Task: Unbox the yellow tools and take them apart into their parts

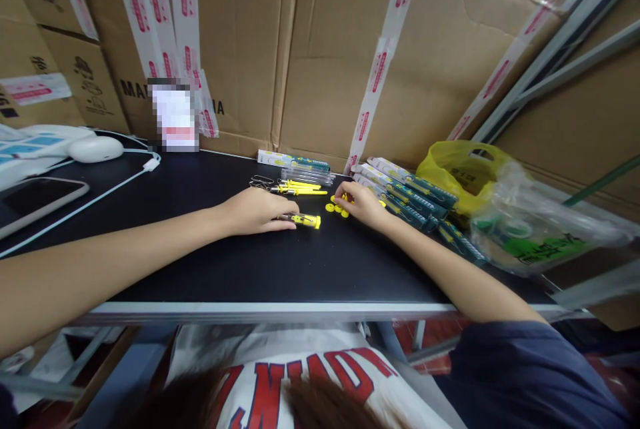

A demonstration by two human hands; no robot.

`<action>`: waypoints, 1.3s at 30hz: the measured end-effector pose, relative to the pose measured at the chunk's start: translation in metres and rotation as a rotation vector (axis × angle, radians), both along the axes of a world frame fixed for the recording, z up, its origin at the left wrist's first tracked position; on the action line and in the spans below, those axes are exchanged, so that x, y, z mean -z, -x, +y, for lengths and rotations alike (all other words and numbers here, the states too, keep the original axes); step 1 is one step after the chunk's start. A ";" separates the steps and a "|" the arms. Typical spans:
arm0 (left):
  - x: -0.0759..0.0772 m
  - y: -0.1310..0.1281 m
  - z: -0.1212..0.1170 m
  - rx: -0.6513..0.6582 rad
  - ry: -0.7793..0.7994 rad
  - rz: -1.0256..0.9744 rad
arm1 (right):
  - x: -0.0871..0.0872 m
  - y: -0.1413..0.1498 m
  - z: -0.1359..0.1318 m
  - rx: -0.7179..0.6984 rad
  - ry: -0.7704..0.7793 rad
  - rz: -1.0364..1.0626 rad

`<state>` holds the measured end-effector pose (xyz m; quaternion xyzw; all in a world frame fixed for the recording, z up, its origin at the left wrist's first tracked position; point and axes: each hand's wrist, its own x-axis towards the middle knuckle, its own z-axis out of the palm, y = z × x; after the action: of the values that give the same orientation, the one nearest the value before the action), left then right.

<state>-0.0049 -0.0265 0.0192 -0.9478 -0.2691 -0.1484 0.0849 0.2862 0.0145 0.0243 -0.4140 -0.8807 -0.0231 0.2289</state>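
My left hand (263, 211) is closed around a slim clear tube with a yellow end (309, 220), held low over the black table and pointing right. Its metal parts show through the clear wall. My right hand (364, 204) has its fingertips pinched together at a small pile of round yellow caps (330, 207); they seem to grip one, partly hidden by the fingers. Just beyond my left hand lie yellow pen-like parts with metal ends (303, 190) and thin bent wire pieces (261, 180). Several clear plastic tubes (307, 175) rest behind them.
A long printed box (293, 160) lies at the back. More green and white boxes (405, 189) are stacked right, beside a yellow plastic bag (463, 172) and a clear bag (540, 236). Left are a phone (40, 199), a white cable (95, 201) and a white rounded case (95, 148). Cardboard (330, 49) walls the back.
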 end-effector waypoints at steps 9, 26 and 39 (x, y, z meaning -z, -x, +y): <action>0.000 0.000 0.000 -0.012 -0.019 0.021 | 0.001 0.001 0.003 -0.051 -0.074 -0.137; 0.001 0.000 0.000 0.003 -0.010 0.002 | -0.011 0.002 -0.002 -0.090 -0.124 -0.213; -0.001 -0.001 0.000 0.007 0.006 0.003 | -0.005 0.009 0.005 -0.120 -0.114 -0.281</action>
<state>-0.0040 -0.0268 0.0199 -0.9493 -0.2660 -0.1464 0.0817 0.2772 0.0193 0.0294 -0.3398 -0.9244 -0.1171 0.1274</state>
